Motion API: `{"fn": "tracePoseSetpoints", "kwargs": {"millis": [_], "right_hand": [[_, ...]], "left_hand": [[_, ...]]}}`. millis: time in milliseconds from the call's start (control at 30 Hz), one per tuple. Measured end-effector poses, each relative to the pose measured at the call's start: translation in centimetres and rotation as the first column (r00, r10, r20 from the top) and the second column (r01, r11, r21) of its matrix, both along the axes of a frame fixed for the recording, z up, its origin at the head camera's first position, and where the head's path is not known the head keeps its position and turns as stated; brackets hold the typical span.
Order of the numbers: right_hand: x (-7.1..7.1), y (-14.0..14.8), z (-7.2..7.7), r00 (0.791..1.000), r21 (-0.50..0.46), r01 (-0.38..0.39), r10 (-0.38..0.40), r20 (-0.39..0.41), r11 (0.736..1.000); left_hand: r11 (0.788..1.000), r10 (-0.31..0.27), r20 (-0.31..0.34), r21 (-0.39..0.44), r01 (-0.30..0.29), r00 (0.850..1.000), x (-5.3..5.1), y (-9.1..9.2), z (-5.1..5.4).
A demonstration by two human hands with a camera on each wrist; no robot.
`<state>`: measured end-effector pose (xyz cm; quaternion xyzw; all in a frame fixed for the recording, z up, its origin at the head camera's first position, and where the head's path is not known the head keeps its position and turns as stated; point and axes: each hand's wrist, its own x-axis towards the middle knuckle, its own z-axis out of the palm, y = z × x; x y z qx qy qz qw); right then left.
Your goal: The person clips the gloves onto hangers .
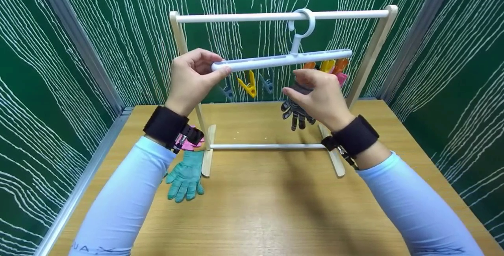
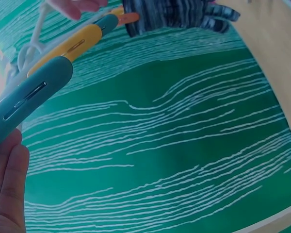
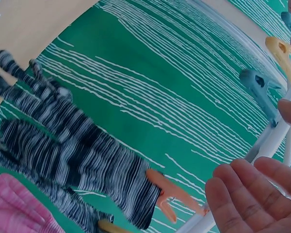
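A white clip hanger (image 1: 260,63) hangs by its hook from the rack's top rail, its bar tilted with the left end lower. My left hand (image 1: 189,80) pinches that left end between thumb and fingers. Two blue-grey clips (image 1: 267,82) and a yellow clip (image 1: 249,84) dangle from the left half with nothing in them. On the right half, an orange clip (image 3: 174,191) holds a black-and-grey striped glove (image 3: 87,150). A pink glove (image 3: 19,208) hangs beyond it. My right hand (image 1: 325,98), fingers loosely bent and holding nothing, hovers before the striped glove, just below the bar.
The wooden rack (image 1: 374,51) with its white top rail (image 1: 244,17) stands on the wooden table (image 1: 252,216). A green glove (image 1: 185,177) and a pink glove (image 1: 193,142) lie by its left foot. Green patterned walls (image 1: 39,90) enclose the table.
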<state>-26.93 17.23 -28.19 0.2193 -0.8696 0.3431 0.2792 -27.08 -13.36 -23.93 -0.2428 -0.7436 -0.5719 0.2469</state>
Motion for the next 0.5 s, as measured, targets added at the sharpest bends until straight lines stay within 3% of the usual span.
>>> {"fn": "tracePoseSetpoints", "kwargs": {"millis": [500], "right_hand": [[-0.3,-1.9,-0.4,1.000,-0.004,0.002,-0.002,0.003,1.000]], "left_hand": [[0.999,0.008,-0.047,-0.033,-0.010,0.999,1.2,1.0,-0.9]]}}
